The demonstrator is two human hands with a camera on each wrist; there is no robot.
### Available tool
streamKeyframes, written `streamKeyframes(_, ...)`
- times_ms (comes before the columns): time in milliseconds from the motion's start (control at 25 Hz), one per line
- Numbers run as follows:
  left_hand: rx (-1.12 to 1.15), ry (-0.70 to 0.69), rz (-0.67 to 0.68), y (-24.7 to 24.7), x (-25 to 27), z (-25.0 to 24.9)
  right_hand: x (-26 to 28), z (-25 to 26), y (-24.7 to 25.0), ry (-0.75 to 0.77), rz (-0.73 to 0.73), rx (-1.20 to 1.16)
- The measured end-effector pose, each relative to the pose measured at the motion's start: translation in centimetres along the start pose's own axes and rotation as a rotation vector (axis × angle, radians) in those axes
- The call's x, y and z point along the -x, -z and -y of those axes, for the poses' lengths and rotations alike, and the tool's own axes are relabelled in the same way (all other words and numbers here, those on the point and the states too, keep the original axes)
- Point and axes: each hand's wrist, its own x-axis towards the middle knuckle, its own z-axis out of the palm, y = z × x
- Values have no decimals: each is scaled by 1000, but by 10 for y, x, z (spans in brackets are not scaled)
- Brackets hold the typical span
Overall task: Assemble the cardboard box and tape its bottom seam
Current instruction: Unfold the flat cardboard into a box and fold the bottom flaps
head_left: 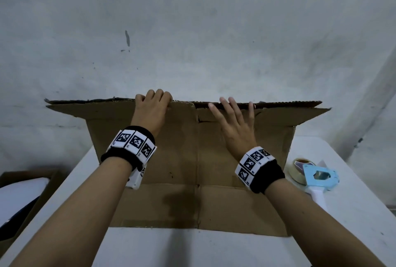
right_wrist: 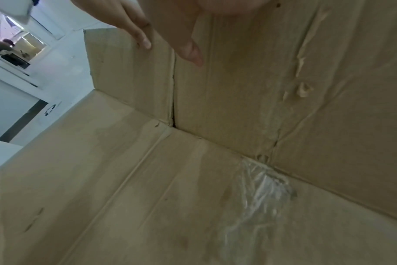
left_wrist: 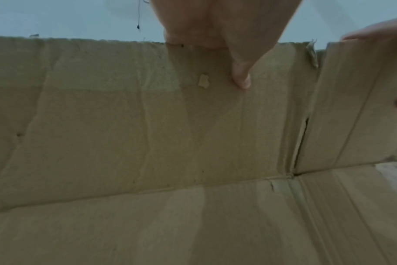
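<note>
A flattened brown cardboard box (head_left: 192, 159) stands tilted on the white table (head_left: 192, 249), with its upper flaps raised toward the wall. My left hand (head_left: 154, 100) grips the top edge of the left upper flap, fingers curled over it. In the left wrist view its thumb (left_wrist: 240, 78) presses the flap's near face (left_wrist: 125, 125). My right hand (head_left: 232, 109) lies flat on the right upper flap with its fingers spread and their tips at the top edge. In the right wrist view those fingers (right_wrist: 145, 40) touch the cardboard (right_wrist: 238, 98) beside the slit between flaps.
A light blue tape dispenser (head_left: 319, 177) with a clear tape roll (head_left: 299, 169) lies on the table right of the box. Another open carton (head_left: 27, 200) sits low at the left. A stained wall (head_left: 192, 31) stands close behind. Old clear tape residue (right_wrist: 261, 188) clings to a panel.
</note>
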Motion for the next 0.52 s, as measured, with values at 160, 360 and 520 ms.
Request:
streamKeyframes(160, 35, 14, -7, -3, 6, -3, 26, 6, 4, 0, -77, -42)
streamKeyframes(360, 35, 0, 12, 6, 6, -2, 55, 20, 15, 16, -5, -155)
streamKeyframes(520, 55, 2, -40, 9, 17, -4, 93, 36, 7, -31, 576, -206)
